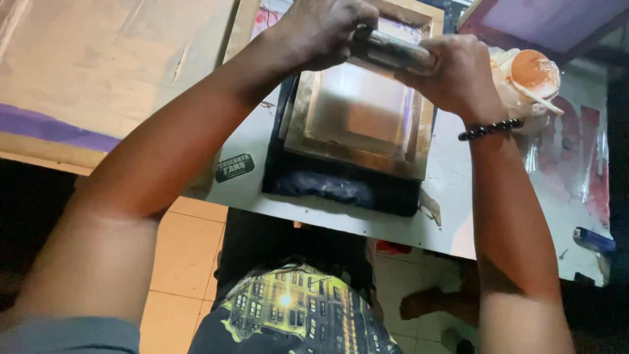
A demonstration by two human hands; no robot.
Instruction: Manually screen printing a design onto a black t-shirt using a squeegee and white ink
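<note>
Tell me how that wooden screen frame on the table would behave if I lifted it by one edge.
The wooden screen frame would probably stay stiff, since its border looks like solid wood. Its thin mesh centre seems fragile under a poke. Lying flat on dark cloth, it likely won't tip or roll.

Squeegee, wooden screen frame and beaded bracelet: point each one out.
squeegee [393,51], head view, on the bare stretch of handle between the two hands.
wooden screen frame [357,156], head view, on its near rail.
beaded bracelet [490,129], head view, on the beads across the right wrist.
</note>
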